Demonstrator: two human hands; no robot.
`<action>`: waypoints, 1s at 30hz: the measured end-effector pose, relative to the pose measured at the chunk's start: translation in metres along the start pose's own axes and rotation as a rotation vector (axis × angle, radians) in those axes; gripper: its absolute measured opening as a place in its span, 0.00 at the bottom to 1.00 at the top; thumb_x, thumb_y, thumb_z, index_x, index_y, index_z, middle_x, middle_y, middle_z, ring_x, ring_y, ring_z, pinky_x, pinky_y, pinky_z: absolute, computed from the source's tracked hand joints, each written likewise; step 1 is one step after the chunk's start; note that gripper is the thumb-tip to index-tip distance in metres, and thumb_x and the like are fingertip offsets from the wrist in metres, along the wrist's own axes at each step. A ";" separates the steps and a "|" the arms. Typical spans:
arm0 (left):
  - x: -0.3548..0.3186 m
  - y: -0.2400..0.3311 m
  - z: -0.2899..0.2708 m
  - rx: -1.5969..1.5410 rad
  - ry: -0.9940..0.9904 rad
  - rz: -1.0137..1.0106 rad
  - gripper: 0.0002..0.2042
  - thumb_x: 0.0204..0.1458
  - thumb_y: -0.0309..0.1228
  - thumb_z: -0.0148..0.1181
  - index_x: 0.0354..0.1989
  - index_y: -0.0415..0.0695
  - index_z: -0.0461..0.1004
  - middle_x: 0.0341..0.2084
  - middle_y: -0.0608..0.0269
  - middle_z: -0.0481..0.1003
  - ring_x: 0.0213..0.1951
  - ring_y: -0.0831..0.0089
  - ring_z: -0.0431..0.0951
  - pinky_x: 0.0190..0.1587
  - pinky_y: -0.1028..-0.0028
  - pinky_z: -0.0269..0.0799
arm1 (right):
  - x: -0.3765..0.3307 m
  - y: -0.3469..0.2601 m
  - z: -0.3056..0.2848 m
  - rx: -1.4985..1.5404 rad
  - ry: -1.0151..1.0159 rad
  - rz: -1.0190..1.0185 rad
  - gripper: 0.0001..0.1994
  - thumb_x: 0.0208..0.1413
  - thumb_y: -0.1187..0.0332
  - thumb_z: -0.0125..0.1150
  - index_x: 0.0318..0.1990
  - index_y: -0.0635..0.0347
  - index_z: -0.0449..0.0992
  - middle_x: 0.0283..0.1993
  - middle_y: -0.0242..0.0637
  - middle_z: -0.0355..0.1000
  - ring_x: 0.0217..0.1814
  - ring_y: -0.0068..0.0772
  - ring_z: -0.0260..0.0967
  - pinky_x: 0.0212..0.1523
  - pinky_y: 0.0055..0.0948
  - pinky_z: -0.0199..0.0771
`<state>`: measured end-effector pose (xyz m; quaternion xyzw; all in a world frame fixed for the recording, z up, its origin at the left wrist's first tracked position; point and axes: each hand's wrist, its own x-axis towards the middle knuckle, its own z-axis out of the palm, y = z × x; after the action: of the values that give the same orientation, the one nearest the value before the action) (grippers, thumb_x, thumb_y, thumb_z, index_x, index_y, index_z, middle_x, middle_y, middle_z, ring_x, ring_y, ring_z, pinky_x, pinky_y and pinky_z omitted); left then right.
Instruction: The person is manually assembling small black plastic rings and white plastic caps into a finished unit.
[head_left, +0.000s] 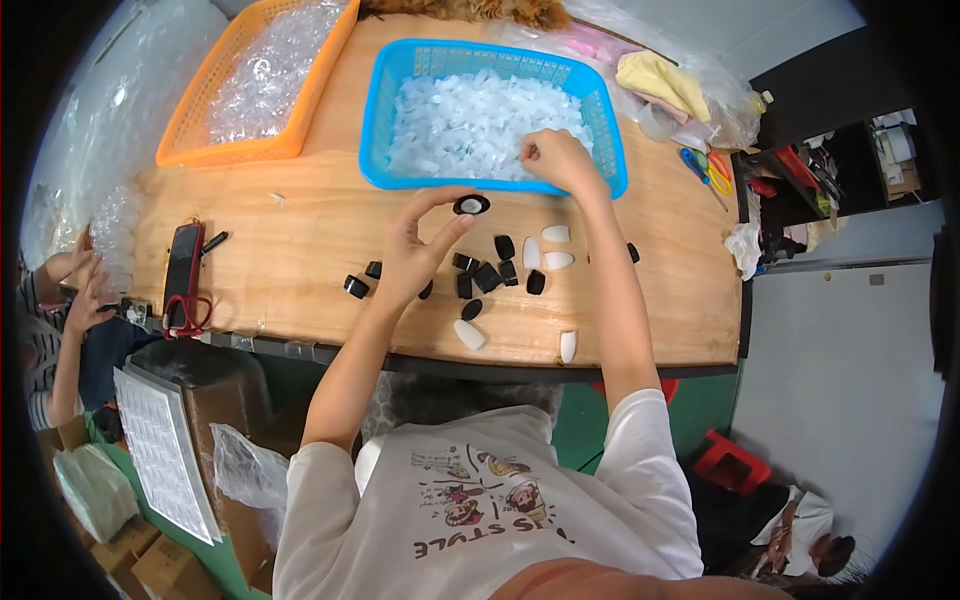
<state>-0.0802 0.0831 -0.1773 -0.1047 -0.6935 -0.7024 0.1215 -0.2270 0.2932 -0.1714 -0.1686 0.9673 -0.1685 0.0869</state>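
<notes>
My left hand [425, 240] pinches a black oval cap [472, 205] between thumb and fingers, its pale inside facing up. My right hand [556, 160] reaches over the front of a blue basket [375, 150] heaped with small translucent white plastic pieces [455, 125]. Its fingers are drawn together, and whatever is in them is hidden. Between my forearms, several black caps [487, 276] lie loose on the wooden table [300, 230]. Among them are several white oval pieces [469, 335], some nearer the front edge.
An orange basket [290, 140] of clear plastic pieces stands at the back left. A phone [183, 265] and red glasses [190, 315] lie at the left. Scissors [718, 172] and a yellow cloth [662, 85] are at the right. Another person's hands [85, 285] show far left.
</notes>
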 end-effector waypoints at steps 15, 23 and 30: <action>0.000 -0.004 -0.001 0.062 0.001 0.022 0.12 0.48 0.25 0.66 0.42 0.41 0.79 0.38 0.60 0.78 0.44 0.70 0.74 0.50 0.71 0.67 | 0.008 0.002 -0.004 0.007 -0.188 -0.112 0.09 0.39 0.79 0.56 0.30 0.60 0.77 0.36 0.43 0.76 0.41 0.42 0.73 0.42 0.34 0.72; 0.000 -0.003 -0.001 0.065 -0.015 0.026 0.12 0.47 0.26 0.66 0.42 0.41 0.79 0.36 0.60 0.78 0.41 0.71 0.74 0.49 0.72 0.67 | 0.011 0.009 0.002 0.155 -0.328 -0.188 0.10 0.45 0.77 0.54 0.36 0.57 0.77 0.32 0.39 0.76 0.37 0.35 0.73 0.39 0.31 0.72; 0.000 -0.003 -0.001 0.077 0.001 0.034 0.12 0.47 0.26 0.66 0.42 0.41 0.79 0.35 0.61 0.79 0.41 0.72 0.74 0.48 0.72 0.67 | -0.032 -0.024 -0.019 0.505 0.191 -0.307 0.06 0.55 0.76 0.58 0.41 0.57 0.76 0.32 0.30 0.71 0.28 0.19 0.60 0.30 0.21 0.62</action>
<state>-0.0809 0.0823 -0.1799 -0.1116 -0.7181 -0.6730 0.1377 -0.1941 0.2884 -0.1419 -0.2693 0.8618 -0.4298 0.0085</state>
